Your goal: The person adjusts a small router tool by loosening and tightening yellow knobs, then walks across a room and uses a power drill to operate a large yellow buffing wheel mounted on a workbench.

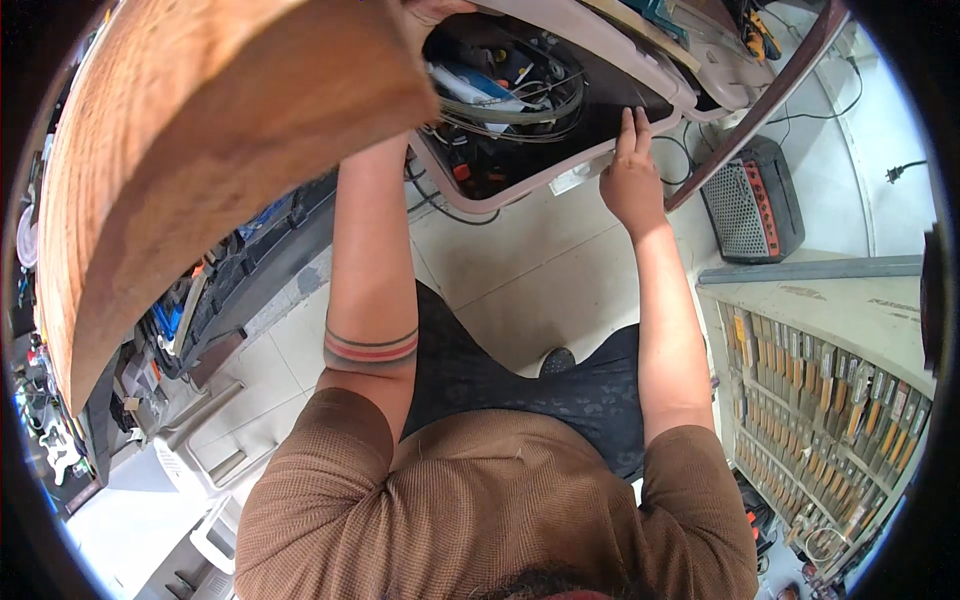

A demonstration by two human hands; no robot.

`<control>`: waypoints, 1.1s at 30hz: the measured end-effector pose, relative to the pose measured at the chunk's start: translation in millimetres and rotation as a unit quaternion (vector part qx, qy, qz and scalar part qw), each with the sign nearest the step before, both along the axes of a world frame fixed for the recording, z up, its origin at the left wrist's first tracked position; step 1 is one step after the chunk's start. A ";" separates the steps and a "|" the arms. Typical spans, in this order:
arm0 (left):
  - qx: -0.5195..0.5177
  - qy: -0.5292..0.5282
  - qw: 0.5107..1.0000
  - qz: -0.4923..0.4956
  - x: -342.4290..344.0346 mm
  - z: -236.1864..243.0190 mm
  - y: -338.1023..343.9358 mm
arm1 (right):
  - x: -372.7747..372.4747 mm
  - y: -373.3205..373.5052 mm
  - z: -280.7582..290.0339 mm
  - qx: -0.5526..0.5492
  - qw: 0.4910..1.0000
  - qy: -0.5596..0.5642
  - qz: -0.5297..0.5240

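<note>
Beige plastic is what the right hand (632, 180) is pressed against: the front rim of a shallow drawer (560, 172) that is seen pulled out under a table edge. The four fingers are laid flat and together over the rim, with the tips inside the drawer; nothing is enclosed by them, so the hand is rather resting than gripping. Inside the drawer, coiled cables (515, 100) and small tools are kept in disorder.

The left hand (432, 10) is almost hidden at the top of the view, behind a large wooden board (200, 150) that fills the upper left. Whether it is closed on something cannot be told. The left forearm is stretched straight up, with a striped band near the elbow.

It is judged that the drawer is being held steady or searched. For any further move a firmer hold on the rim would be needed, because the flat fingers give little control.

On the tiled floor (540, 270) a black speaker box (752, 200) is standing, and to the right a rack of small labelled compartments (830, 410) is seen.
</note>
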State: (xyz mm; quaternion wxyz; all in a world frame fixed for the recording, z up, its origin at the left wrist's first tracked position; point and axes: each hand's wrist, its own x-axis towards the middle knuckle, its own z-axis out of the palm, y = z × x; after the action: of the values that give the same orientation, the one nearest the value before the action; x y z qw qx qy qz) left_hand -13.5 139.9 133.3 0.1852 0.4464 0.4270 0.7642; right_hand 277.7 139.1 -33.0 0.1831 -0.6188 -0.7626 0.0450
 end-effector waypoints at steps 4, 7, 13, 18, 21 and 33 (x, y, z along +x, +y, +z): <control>-0.101 0.128 0.980 0.115 -5.8 5.7 -5.7 | -2.4 5.0 10.1 -0.020 1.000 0.021 0.004; 0.038 0.116 0.982 0.144 9.7 10.4 -3.0 | -5.2 4.3 24.0 -0.056 0.997 0.050 -0.009; -0.103 0.390 0.897 0.180 -19.9 -38.9 -18.5 | -36.4 -31.6 69.7 -0.092 0.868 0.481 0.085; -0.146 0.308 0.934 0.106 4.3 -44.2 -52.5 | -86.4 -63.0 163.1 -0.289 0.601 0.725 0.173; -0.047 0.184 0.981 0.027 27.9 -27.5 -75.9 | -71.5 -69.2 150.1 -0.344 0.538 0.759 0.129; -0.482 0.323 0.815 -0.018 -11.1 39.9 -224.5 | -30.7 -96.9 111.9 -0.453 0.545 0.694 0.127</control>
State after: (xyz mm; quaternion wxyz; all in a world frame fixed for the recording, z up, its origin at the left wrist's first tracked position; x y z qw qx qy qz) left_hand -24.5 -84.6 173.2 0.2422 0.5289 0.7675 0.2694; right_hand 247.0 42.1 78.9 0.3426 -0.2917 -0.3468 0.8230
